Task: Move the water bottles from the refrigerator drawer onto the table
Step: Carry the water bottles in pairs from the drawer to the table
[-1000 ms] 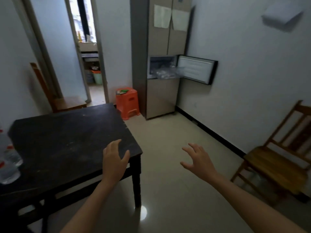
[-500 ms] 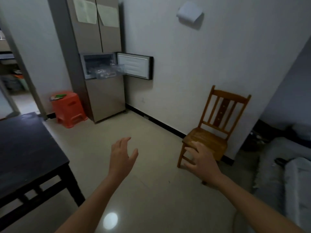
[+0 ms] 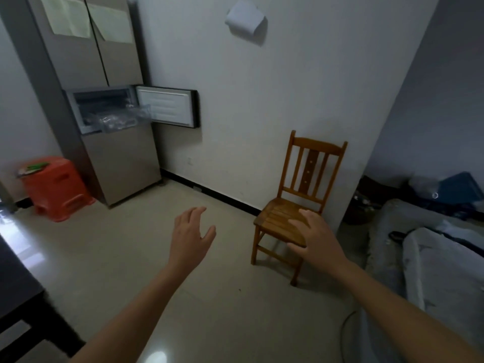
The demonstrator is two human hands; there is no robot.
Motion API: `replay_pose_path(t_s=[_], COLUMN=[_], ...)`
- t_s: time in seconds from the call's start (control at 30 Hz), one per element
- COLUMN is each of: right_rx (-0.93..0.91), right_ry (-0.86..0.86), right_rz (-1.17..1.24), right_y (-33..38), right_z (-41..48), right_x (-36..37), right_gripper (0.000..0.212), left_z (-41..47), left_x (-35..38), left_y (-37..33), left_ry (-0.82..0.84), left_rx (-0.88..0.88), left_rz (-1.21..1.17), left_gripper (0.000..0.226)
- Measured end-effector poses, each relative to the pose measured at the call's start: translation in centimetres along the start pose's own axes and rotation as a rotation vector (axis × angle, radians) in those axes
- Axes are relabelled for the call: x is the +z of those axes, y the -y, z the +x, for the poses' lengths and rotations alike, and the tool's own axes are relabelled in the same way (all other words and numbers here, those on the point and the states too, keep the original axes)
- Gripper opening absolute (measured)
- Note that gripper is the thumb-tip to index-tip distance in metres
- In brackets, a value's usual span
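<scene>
The grey refrigerator (image 3: pixel 123 163) stands at the far left against the wall, its small middle door (image 3: pixel 167 106) swung open to the right. A clear drawer (image 3: pixel 117 121) is pulled out of that compartment, with clear water bottles lying in it, hard to tell apart. A corner of the dark table (image 3: pixel 18 292) shows at the lower left edge. My left hand (image 3: pixel 191 237) and my right hand (image 3: pixel 317 239) are both held out in front of me over the floor, fingers spread and relaxed, holding nothing, well short of the refrigerator.
An orange plastic stool (image 3: pixel 57 187) stands left of the refrigerator. A wooden chair (image 3: pixel 296 205) sits against the wall, behind my right hand. Bedding and a grey cushion (image 3: pixel 432 258) fill the right side. Tiled floor lies open between me and the refrigerator.
The view has swung right: the table and its bottles slid out to the left, the chair and bedding came in. Both hands stay raised and empty.
</scene>
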State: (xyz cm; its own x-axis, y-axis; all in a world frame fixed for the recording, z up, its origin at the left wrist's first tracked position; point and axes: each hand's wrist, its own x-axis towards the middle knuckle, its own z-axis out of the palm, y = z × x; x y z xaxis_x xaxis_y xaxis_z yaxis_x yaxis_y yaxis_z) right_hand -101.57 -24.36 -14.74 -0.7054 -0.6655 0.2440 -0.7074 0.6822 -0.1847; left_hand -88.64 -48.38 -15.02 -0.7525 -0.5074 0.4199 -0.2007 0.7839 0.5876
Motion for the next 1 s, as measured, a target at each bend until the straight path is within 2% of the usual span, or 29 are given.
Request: replay_pose_path(t_s=[0.3, 0.63, 0.83, 1.0], right_rx=[0.023, 0.037, 0.060, -0.012], right_ry=[-0.061, -0.039, -0.065, -0.112], right_rz=[-0.108, -0.115, -0.150, -0.145], right_y=[-3.6, -7.0, -12.3, -17.7], right_z=[8.8, 15.4, 19.5, 25.8], right_x=[-2.7, -1.3, -2.7, -3.2], right_gripper=[0.058, 0.059, 0.061, 0.062], left_z=[10.4, 18.9, 23.8, 29.4], left_x=[3.1, 6.6, 9.7, 13.4], left_y=[0.0, 1.9, 0.6, -2.5], left_ry=[-0.094, -0.072, -0.060, -0.081], left_rx=[0.090, 0.127, 0.143, 0.164], left_rz=[-0.078, -0.039, 0.000, 0.062], left_gripper=[0.044, 0.044, 0.044, 0.046])
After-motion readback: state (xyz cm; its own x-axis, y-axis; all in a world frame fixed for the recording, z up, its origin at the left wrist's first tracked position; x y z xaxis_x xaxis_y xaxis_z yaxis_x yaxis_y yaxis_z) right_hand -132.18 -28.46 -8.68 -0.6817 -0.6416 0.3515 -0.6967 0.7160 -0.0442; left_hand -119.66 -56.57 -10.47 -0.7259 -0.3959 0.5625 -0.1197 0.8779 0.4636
